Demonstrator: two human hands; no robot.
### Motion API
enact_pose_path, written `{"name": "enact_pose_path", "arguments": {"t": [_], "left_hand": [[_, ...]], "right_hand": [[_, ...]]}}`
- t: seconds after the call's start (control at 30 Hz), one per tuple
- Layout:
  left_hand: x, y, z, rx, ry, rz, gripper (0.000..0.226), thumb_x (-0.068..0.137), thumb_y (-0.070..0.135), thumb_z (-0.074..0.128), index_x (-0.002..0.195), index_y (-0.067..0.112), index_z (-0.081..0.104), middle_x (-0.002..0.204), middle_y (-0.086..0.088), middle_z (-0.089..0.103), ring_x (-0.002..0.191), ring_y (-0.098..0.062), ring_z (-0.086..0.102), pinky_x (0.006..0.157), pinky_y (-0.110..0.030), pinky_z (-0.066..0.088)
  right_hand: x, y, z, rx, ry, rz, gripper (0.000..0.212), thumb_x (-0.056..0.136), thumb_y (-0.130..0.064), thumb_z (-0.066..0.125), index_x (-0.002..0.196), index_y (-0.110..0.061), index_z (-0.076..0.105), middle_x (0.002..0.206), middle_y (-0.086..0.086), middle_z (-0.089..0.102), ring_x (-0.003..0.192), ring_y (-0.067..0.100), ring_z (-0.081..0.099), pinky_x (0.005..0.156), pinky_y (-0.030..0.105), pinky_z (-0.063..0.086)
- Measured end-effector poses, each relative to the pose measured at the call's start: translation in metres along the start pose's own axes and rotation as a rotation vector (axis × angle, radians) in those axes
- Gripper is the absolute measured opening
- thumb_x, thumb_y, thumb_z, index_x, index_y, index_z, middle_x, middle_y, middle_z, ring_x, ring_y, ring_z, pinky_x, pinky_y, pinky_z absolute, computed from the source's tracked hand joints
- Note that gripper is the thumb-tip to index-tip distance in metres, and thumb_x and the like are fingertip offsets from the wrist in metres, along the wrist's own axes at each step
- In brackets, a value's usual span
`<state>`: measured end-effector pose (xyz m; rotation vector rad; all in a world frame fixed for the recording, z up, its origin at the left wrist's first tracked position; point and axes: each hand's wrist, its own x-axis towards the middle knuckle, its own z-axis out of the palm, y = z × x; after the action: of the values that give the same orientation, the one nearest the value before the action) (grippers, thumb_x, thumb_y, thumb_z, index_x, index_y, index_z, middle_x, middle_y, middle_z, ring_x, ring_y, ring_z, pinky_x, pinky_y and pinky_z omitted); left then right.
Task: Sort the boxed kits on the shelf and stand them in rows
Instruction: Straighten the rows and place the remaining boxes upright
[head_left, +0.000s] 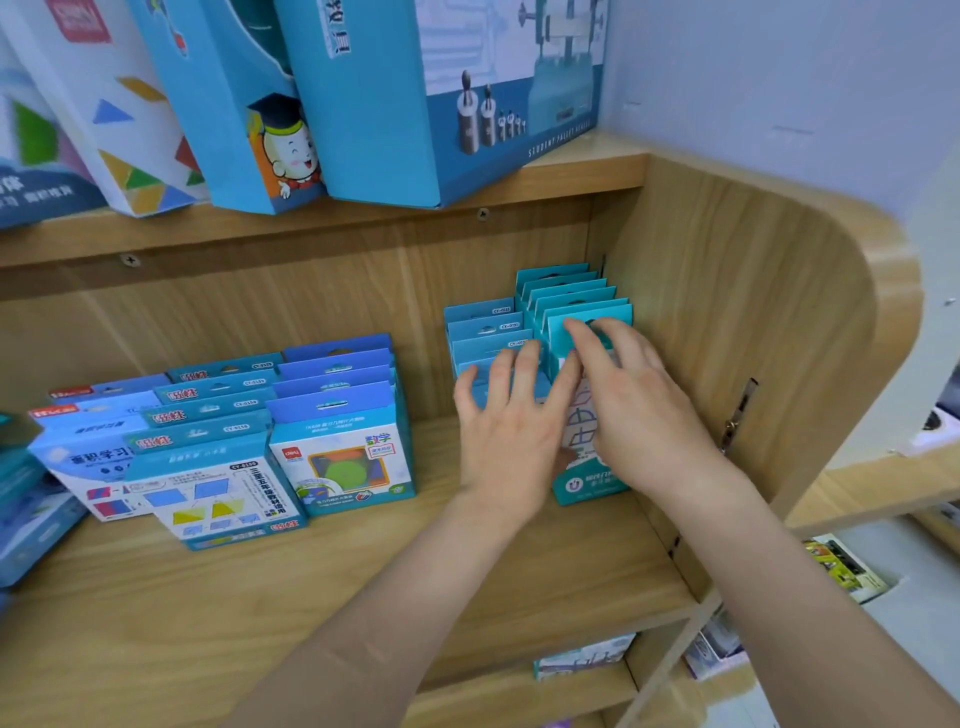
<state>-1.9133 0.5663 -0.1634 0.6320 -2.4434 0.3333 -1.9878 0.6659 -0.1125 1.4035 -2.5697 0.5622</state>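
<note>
Teal boxed kits (569, 304), blue-and-white kits (340, 457) with coloured shapes, pale wood-grain shelf (363, 571); lilac-grey wall (753, 78)

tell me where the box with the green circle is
Head view, centre-left: the green-circle box fronts its row on the shelf, left of the left hand.

You have five rows of boxed kits standing on the middle shelf (363, 571). The right teal row (566, 291), against the side wall, shows five hang tabs. The left teal row (483, 322) shows three, with at least one more under your left hand (506, 431). The dark-blue row (337, 395) counts four, the CY-0159 row (218, 410) four, and the red-logo row (88, 415) about three. Four large boxes (441, 104) stand on the upper shelf (571, 171). Two hands are in view, counting your right hand (639, 410).
</note>
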Motion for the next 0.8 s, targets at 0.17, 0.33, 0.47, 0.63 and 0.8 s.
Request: {"name": "enact_pose_path", "arguments": {"t": [0.17, 0.33, 0.47, 0.63, 0.8], "left_hand": [[0.001, 0.006, 0.013, 0.047, 0.022, 0.005, 0.099, 0.059, 0.040, 0.083, 0.139, 0.024, 0.028, 0.136, -0.013, 0.047, 0.125, -0.031, 0.043, 0.100, -0.058, 0.028], [0.000, 0.003, 0.006, 0.020, -0.011, 0.016, 0.109, 0.056, 0.051, 0.082, 0.144, 0.030, 0.021, 0.138, -0.012, 0.045, 0.126, -0.029, 0.041, 0.101, -0.059, 0.029], [-0.006, -0.004, -0.005, -0.029, -0.019, 0.038, 0.101, 0.063, 0.051, 0.078, 0.145, 0.035, 0.022, 0.144, -0.011, 0.039, 0.129, -0.029, 0.035, 0.103, -0.059, 0.025], [-0.016, -0.014, -0.014, -0.094, -0.007, 0.066, 0.078, 0.076, 0.039, 0.071, 0.143, 0.033, 0.030, 0.145, -0.011, 0.040, 0.130, -0.028, 0.035, 0.104, -0.054, 0.028], [-0.027, -0.025, -0.019, -0.167, 0.004, 0.041, 0.068, 0.081, 0.030, 0.067, 0.141, 0.032, 0.034, 0.144, -0.011, 0.041, 0.128, -0.026, 0.031, 0.103, -0.051, 0.032]], "right_hand": [[-0.009, 0.005, 0.002, 0.137, 0.039, -0.017, 0.085, 0.079, 0.001, 0.065, 0.147, -0.023, 0.021, 0.152, 0.005, 0.015, 0.141, 0.024, 0.024, 0.109, 0.038, 0.038], [-0.019, 0.007, -0.003, 0.258, 0.125, 0.001, 0.080, 0.080, 0.008, 0.060, 0.146, -0.021, 0.025, 0.154, 0.002, 0.016, 0.140, 0.021, 0.028, 0.107, 0.039, 0.041], [-0.027, 0.006, -0.002, 0.291, 0.156, -0.039, 0.078, 0.083, 0.007, 0.056, 0.147, -0.021, 0.022, 0.154, 0.002, 0.020, 0.141, 0.019, 0.026, 0.111, 0.037, 0.036], [-0.033, 0.005, 0.004, 0.222, 0.189, -0.053, 0.074, 0.084, 0.002, 0.058, 0.146, -0.020, 0.025, 0.153, 0.005, 0.023, 0.141, 0.021, 0.024, 0.111, 0.032, 0.029], [-0.034, 0.001, 0.002, 0.182, 0.199, -0.039, 0.074, 0.085, -0.007, 0.062, 0.146, -0.023, 0.024, 0.153, 0.003, 0.023, 0.142, 0.020, 0.020, 0.108, 0.033, 0.031]]}}
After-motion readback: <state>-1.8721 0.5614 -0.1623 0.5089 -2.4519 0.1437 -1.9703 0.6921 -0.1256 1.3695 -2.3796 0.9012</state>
